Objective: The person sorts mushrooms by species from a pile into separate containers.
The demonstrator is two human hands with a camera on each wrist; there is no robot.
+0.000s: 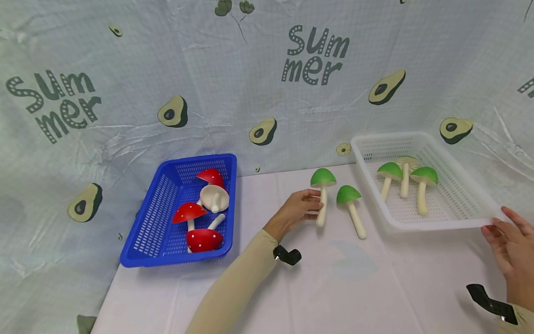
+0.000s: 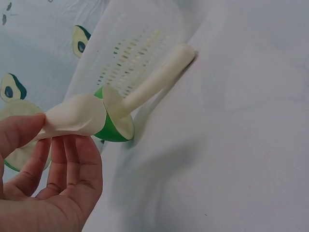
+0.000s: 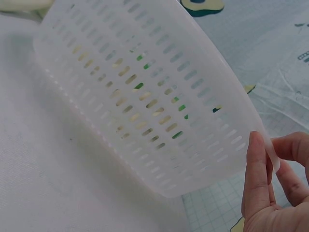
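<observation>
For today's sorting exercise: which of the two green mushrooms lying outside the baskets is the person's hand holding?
The left hand pinches the stem of the green mushroom nearer the blue basket; the other mushroom lies untouched beside the white basket.

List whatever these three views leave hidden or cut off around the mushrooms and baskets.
- Head view: the right hand is cut by the frame edge at the white basket corner.
- Left wrist view: the left hand holds a green mushroom by its stem; its cap is mostly hidden behind the fingers.
- Right wrist view: the basket wall blurs the mushrooms inside to green flecks.
- Head view: the blue basket holds overlapping red mushrooms; stems partly hidden.
</observation>
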